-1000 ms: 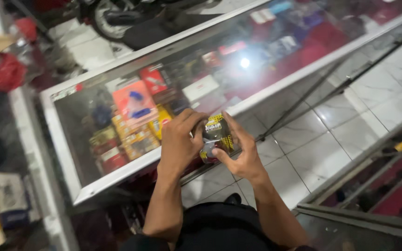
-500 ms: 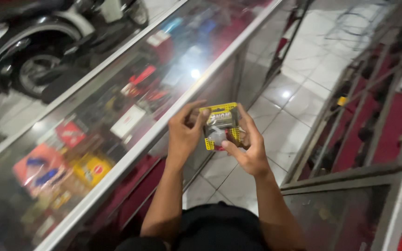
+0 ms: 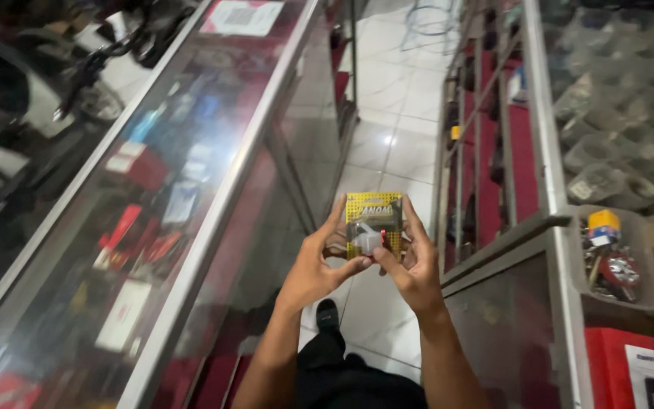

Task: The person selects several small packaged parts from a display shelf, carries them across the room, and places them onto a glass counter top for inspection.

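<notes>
Both of my hands hold one small blister pack point(image 3: 373, 221) with a yellow card back and a clear bubble over a small pale part. My left hand point(image 3: 313, 265) grips its left edge, thumb pressed near the bubble. On the other side, my right hand point(image 3: 415, 266) pinches the right edge, with its thumb on the front. The pack is upright at chest height over the white tiled aisle point(image 3: 387, 144), between two display cases.
A long glass-topped counter point(image 3: 191, 189) full of boxed goods runs along my left. On my right stands a glass cabinet point(image 3: 554, 220) with red shelves and an open box of small parts point(image 3: 607, 254). Motorbikes point(image 3: 32, 91) are parked beyond the counter. My shoe point(image 3: 327, 314) shows below.
My view has swung right, from over the glass counter to down the tiled aisle. Both hands have kept hold of the pack, fingers shifting slightly on its edges.
</notes>
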